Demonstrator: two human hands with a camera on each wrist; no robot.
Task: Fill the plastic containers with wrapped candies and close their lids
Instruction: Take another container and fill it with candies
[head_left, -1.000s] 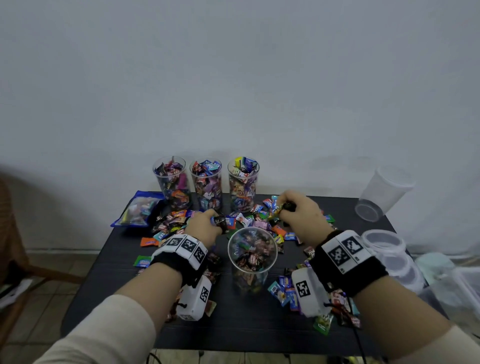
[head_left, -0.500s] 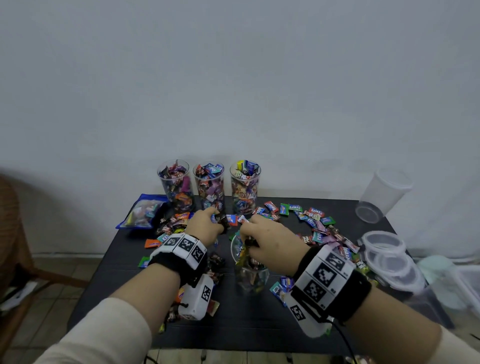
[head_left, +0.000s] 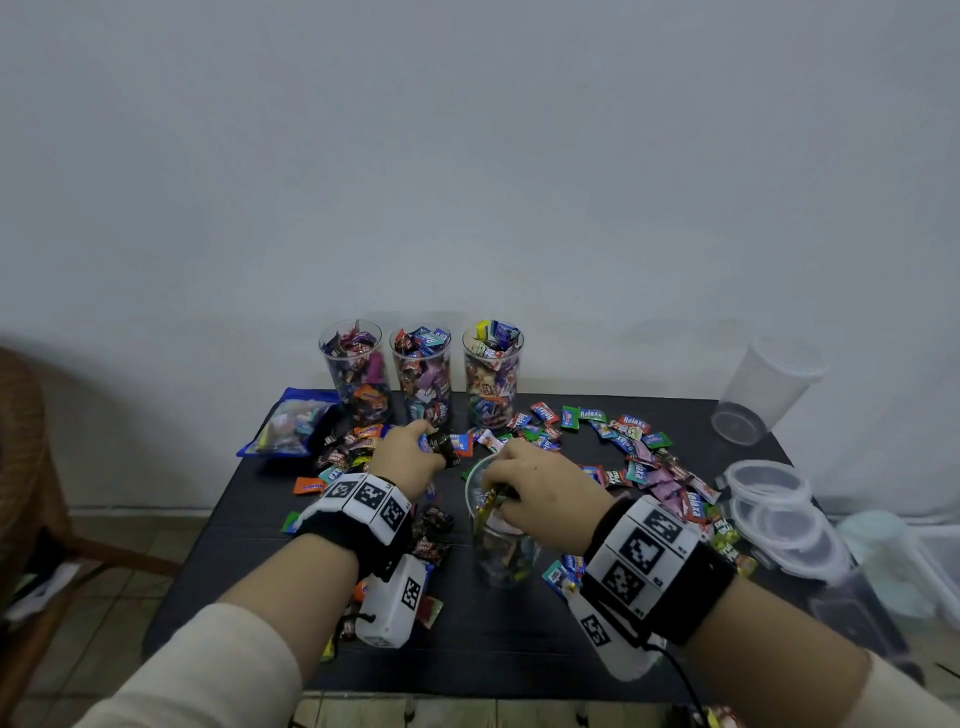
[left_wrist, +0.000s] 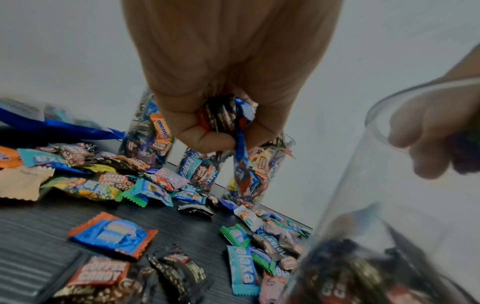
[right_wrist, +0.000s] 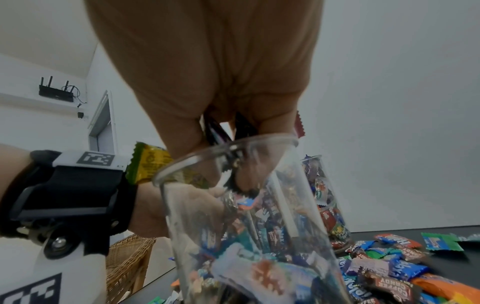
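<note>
Candies (head_left: 639, 457) lie scattered over the black table (head_left: 493, 639) around a clear cup (head_left: 501, 551) standing near its middle, partly filled. Over the cup's mouth, the right hand (head_left: 540, 488) has its fingers curled round a bunch of wrappers (right_wrist: 221, 131). Just left of the cup, the left hand (head_left: 408, 454) grips several sweets (left_wrist: 226, 117) above the tabletop. Three full cups (head_left: 423, 379) stand in a row at the back by the wall, and loose lids (head_left: 769, 488) sit stacked at the right edge.

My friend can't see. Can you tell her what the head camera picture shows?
The right hand holds candies over a clear cup while the left hand grips more. Three full cups stand behind on a black table strewn with candies.
</note>
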